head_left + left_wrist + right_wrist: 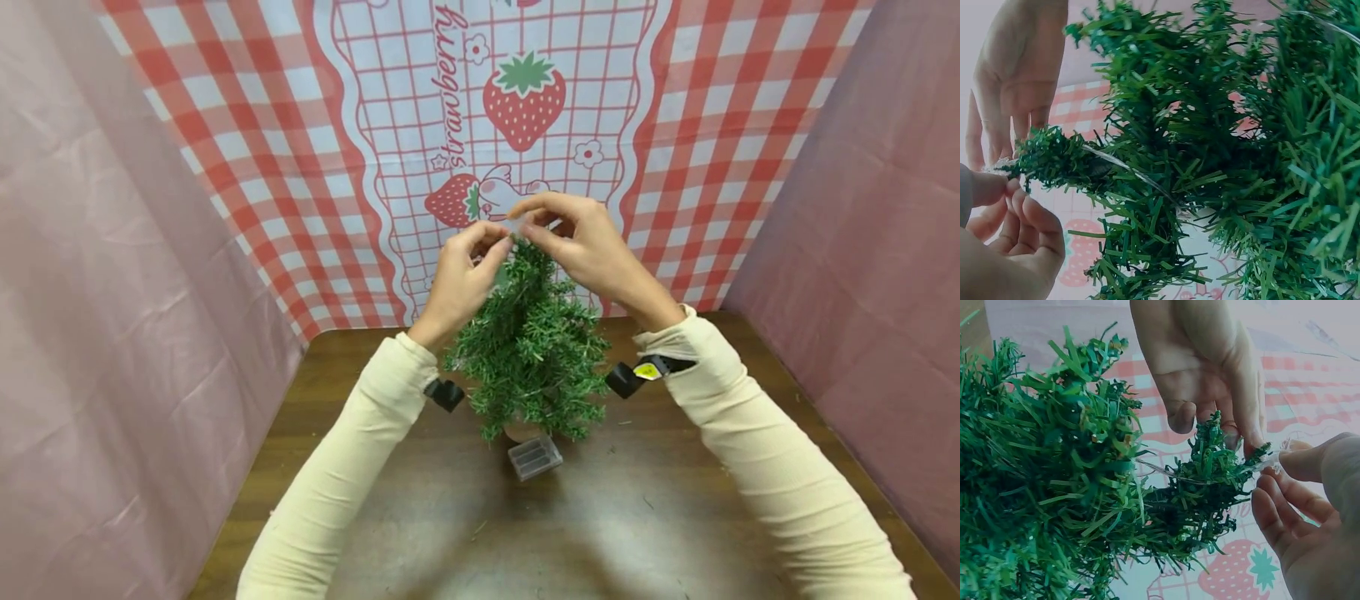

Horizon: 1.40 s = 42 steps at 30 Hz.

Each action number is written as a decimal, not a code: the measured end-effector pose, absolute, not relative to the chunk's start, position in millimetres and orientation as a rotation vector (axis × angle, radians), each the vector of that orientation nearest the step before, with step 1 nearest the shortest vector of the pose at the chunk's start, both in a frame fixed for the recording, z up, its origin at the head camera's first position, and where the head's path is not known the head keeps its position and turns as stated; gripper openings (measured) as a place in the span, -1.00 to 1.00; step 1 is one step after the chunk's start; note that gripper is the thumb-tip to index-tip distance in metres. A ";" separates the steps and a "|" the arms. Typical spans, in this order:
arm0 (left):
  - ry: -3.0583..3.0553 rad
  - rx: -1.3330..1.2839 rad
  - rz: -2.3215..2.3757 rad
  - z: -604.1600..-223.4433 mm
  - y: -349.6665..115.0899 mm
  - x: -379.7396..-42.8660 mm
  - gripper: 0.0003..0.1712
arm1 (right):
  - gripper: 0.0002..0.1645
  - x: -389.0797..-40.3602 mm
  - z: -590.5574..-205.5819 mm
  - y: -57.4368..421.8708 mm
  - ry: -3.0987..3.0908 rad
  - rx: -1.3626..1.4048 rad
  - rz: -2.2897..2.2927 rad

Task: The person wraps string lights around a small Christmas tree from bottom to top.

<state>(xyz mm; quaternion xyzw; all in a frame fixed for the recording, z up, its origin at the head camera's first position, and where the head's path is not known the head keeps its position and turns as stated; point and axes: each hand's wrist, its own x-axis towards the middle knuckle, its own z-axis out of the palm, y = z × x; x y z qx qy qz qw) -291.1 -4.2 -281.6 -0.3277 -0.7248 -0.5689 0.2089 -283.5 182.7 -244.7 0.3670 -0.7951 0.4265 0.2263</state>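
A small artificial Christmas tree (528, 342) stands upright, and both hands meet at its tip. My left hand (467, 271) pinches the treetop (1054, 159) between thumb and forefinger. Just above it, my right hand (588, 246) pinches a small crinkled, translucent white piece (1275, 462) at the very top. Part of that piece is hidden behind the fingertips. Thin silvery wire (1129, 169) runs down from the tip into the branches, also visible in the right wrist view.
In front of the tree's base a clear plastic box (535, 458) rests on the wooden table (450, 525). Stray green needles are scattered there. Behind hangs a checked strawberry cloth (525, 100); pink curtains (112, 333) close off both sides.
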 end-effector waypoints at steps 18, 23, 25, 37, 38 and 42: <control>-2.008 -1.086 -2.033 -291.8 -17.8 -301.3 -0.73 | -0.85 -285.9 -245.8 176.3 -2.182 1.054 1.118; -2.012 -1.037 -2.002 -286.9 -17.4 -297.9 -0.67 | -0.82 -288.3 -249.3 177.1 -2.122 1.044 1.065; -2.007 -1.004 -1.902 -283.9 -13.0 -297.7 -0.70 | -0.80 -287.5 -250.8 177.8 -2.117 1.026 1.055; -1.902 -0.873 -1.810 -275.1 7.3 -297.0 -0.85 | -0.57 -279.5 -262.7 179.2 -2.096 0.944 0.876; -1.888 -0.851 -1.864 -275.1 7.6 -297.7 -0.85 | -0.57 -279.8 -262.8 178.0 -2.083 0.938 0.848; -1.862 -0.756 -2.044 -275.7 7.5 -299.4 -0.83 | -0.62 -280.6 -264.9 174.0 -2.050 0.916 0.693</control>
